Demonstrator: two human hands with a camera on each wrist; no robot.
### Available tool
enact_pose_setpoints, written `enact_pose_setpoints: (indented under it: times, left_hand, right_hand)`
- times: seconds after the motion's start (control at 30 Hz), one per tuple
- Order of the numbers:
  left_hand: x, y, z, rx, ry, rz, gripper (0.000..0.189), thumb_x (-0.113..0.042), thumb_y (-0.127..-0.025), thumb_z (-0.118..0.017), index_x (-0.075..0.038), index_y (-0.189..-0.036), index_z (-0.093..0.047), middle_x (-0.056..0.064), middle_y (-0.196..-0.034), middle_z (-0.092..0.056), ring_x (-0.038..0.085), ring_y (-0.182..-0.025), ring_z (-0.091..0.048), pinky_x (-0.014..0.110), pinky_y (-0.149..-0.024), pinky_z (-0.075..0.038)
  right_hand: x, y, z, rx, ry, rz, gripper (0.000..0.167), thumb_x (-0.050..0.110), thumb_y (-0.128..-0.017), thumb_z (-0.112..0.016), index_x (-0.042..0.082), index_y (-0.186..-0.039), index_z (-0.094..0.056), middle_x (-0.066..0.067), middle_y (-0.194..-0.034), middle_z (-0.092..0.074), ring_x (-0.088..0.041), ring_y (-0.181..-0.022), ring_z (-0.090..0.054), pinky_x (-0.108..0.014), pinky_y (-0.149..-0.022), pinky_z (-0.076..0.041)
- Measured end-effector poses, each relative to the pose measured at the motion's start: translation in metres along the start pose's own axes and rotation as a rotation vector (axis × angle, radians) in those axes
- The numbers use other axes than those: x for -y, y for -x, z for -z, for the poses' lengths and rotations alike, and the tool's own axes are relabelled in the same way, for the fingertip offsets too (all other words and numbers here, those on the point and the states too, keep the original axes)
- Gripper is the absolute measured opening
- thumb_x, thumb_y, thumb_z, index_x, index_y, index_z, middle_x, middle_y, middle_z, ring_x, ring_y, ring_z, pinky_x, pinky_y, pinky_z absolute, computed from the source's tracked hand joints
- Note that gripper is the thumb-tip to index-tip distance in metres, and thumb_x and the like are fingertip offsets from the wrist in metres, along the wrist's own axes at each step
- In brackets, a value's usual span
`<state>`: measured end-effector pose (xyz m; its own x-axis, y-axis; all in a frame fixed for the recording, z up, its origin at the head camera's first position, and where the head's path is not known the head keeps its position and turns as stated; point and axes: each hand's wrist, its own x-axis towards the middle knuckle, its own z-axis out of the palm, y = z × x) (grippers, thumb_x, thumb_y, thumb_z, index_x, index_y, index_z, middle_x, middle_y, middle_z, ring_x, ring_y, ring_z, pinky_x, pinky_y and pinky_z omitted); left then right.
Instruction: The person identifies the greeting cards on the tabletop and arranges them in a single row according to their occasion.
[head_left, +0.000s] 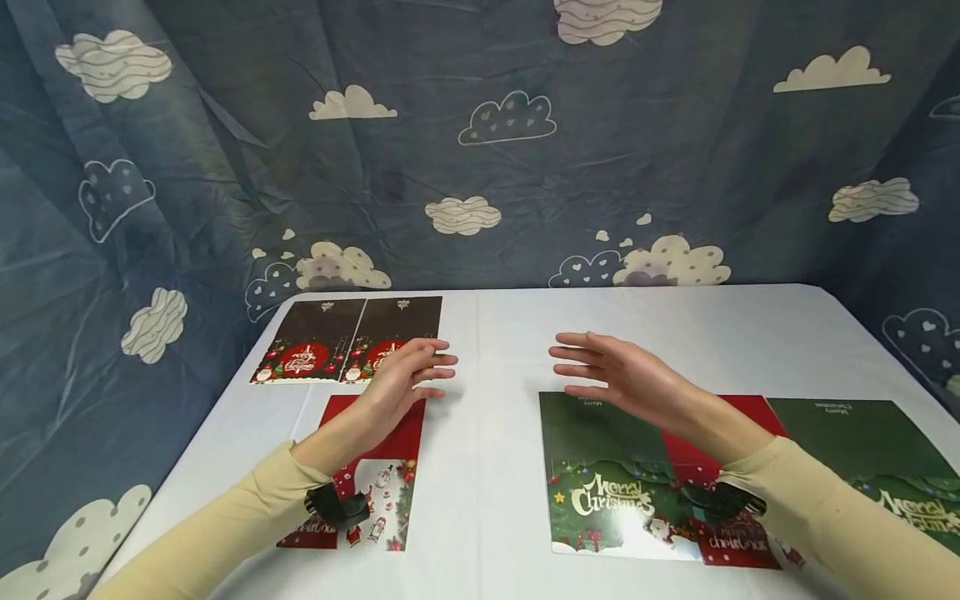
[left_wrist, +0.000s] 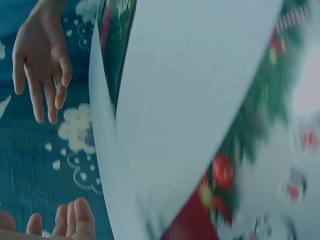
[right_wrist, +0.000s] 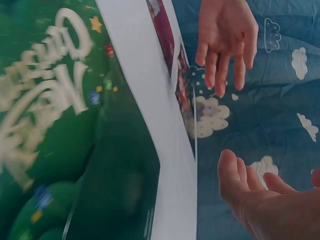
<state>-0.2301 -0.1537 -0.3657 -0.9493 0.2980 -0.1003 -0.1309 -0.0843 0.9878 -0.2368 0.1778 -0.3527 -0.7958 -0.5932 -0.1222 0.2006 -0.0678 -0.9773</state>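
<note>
Both hands are held up over the white table (head_left: 487,467), palms facing each other, fingers extended and slightly spread. In the head view my left hand (head_left: 397,379) overlaps the corner of a dark brown Christmas sheet (head_left: 401,325) and the top of a red Christmas sheet (head_left: 408,433). My right hand (head_left: 622,371) hovers above a green "Merry Christmas" sheet (head_left: 600,442), with nothing between its fingers. Part of another red sheet (head_left: 738,542) shows under the right forearm. Both wrist views show the two hands empty and apart.
A second dark brown sheet (head_left: 318,325) lies at the far left, beside the first. Another green sheet (head_left: 847,425) lies at the right, next to the red one. Behind the table hangs a blue-grey cloth (head_left: 420,183) printed with clouds.
</note>
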Motion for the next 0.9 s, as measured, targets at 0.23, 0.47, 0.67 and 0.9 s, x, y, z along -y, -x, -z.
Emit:
enact_pose_setpoints:
  times: [0.23,0.47,0.67,0.9]
  left_hand:
    - [0.008,0.01,-0.023,0.077,0.001,0.05,0.034,-0.021,-0.106,-0.043,0.001,-0.129,-0.052,0.021,-0.132,-0.055,0.037,-0.12,-0.055,0.039,-0.093,-0.051]
    - [0.019,0.017,-0.041,0.128,0.015,0.13,0.043,-0.022,-0.103,-0.046,0.002,-0.139,-0.043,0.025,-0.137,-0.048,0.04,-0.122,-0.051,0.04,-0.094,-0.051]
    - [0.025,0.025,-0.057,0.201,0.057,0.228,0.064,-0.023,-0.102,-0.047,-0.008,-0.155,-0.013,0.028,-0.142,-0.041,0.039,-0.124,-0.048,0.045,-0.095,-0.05]
    - [0.034,0.031,-0.07,0.264,0.094,0.271,0.069,-0.03,-0.102,-0.048,-0.008,-0.155,-0.011,0.024,-0.143,-0.041,0.034,-0.124,-0.047,0.046,-0.096,-0.049]
  right_hand:
    - [-0.003,0.039,0.012,-0.037,0.105,-0.062,0.06,0.038,-0.108,-0.033,-0.001,-0.153,-0.024,-0.022,-0.157,-0.026,-0.041,-0.141,-0.029,-0.038,-0.104,-0.044]
    - [-0.013,0.081,0.028,-0.089,0.152,-0.156,0.065,0.039,-0.108,-0.034,-0.005,-0.153,-0.02,-0.027,-0.156,-0.025,-0.037,-0.138,-0.037,-0.037,-0.101,-0.046]
    - [-0.021,0.109,0.04,-0.096,0.16,-0.175,0.062,0.033,-0.108,-0.035,-0.012,-0.15,-0.022,-0.027,-0.149,-0.039,-0.026,-0.126,-0.054,-0.037,-0.097,-0.049]
    - [-0.032,0.124,0.039,-0.16,0.265,-0.197,0.063,0.031,-0.108,-0.038,-0.015,-0.148,-0.024,-0.032,-0.149,-0.034,-0.026,-0.125,-0.055,-0.032,-0.095,-0.05]
